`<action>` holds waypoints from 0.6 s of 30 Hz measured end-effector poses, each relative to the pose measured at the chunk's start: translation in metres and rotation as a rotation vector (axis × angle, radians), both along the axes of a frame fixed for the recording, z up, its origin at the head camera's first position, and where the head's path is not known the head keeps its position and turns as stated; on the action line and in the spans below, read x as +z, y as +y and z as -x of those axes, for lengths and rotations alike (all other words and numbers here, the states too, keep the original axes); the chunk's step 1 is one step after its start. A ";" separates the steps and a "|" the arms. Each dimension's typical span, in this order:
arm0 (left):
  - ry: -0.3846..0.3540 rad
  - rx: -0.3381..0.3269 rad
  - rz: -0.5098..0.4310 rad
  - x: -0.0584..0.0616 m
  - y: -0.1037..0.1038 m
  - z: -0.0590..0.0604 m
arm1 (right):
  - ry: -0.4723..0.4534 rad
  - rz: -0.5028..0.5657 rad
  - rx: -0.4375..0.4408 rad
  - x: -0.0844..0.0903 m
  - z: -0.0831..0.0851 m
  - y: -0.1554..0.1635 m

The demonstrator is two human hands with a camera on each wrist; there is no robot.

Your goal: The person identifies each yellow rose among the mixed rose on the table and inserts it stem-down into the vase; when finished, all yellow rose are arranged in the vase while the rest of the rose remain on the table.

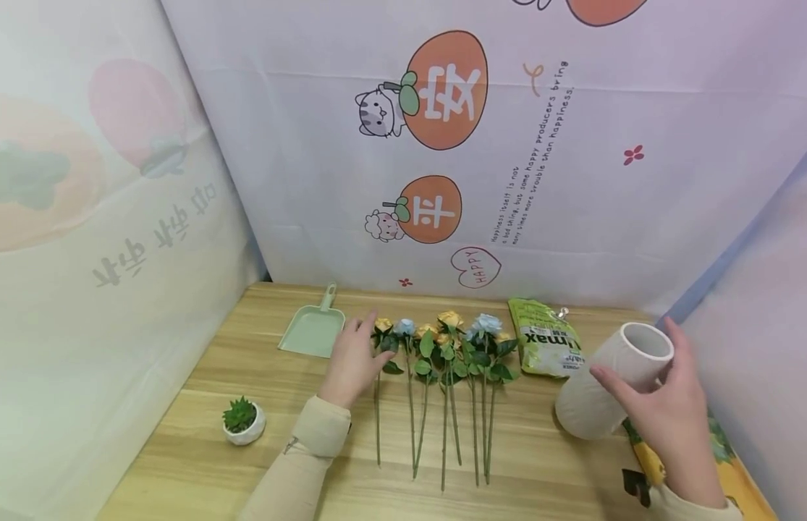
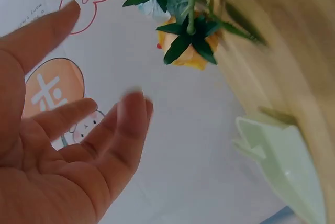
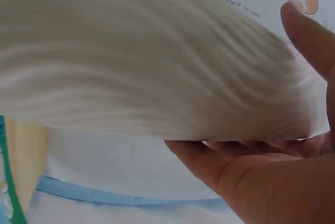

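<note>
In the head view my right hand (image 1: 679,416) grips a white ribbed vase (image 1: 598,394) near its rim, thumb on one side and fingers on the other. The vase tilts, with its opening up and to the right. Swirling grooves cover the vase (image 3: 152,62) in the right wrist view. My left hand (image 1: 354,362) is beside the leftmost artificial yellow rose (image 1: 383,325). In the left wrist view that hand (image 2: 78,156) has spread, slightly bent fingers, apart from the yellow rose (image 2: 189,51). Several yellow and blue roses, including a blue rose (image 1: 488,323), lie side by side, stems towards me.
A pale green dustpan (image 1: 313,331) lies at the back left of the wooden table (image 1: 201,434). A small potted succulent (image 1: 244,421) stands at the left. Behind the vase is a green snack-like pouch (image 1: 546,339); a yellow package (image 1: 742,477) lies under my right forearm. Printed cloth walls surround the table.
</note>
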State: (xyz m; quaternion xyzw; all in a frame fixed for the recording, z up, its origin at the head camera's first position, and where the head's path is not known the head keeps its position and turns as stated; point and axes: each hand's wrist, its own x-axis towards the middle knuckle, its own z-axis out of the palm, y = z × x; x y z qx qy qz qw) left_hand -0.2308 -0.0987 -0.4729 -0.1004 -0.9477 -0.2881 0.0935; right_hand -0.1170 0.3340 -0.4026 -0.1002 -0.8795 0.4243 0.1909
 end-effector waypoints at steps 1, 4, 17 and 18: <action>-0.020 0.011 -0.028 -0.002 -0.001 -0.001 | -0.012 0.001 -0.013 -0.003 -0.001 0.002; -0.062 0.032 -0.088 -0.009 -0.004 -0.002 | -0.025 0.003 -0.052 -0.008 -0.002 0.005; -0.231 0.035 -0.026 -0.039 -0.008 0.003 | -0.065 -0.006 -0.090 -0.013 -0.003 0.005; -0.225 0.035 -0.014 -0.039 -0.008 0.004 | -0.065 -0.003 -0.091 -0.013 -0.003 0.005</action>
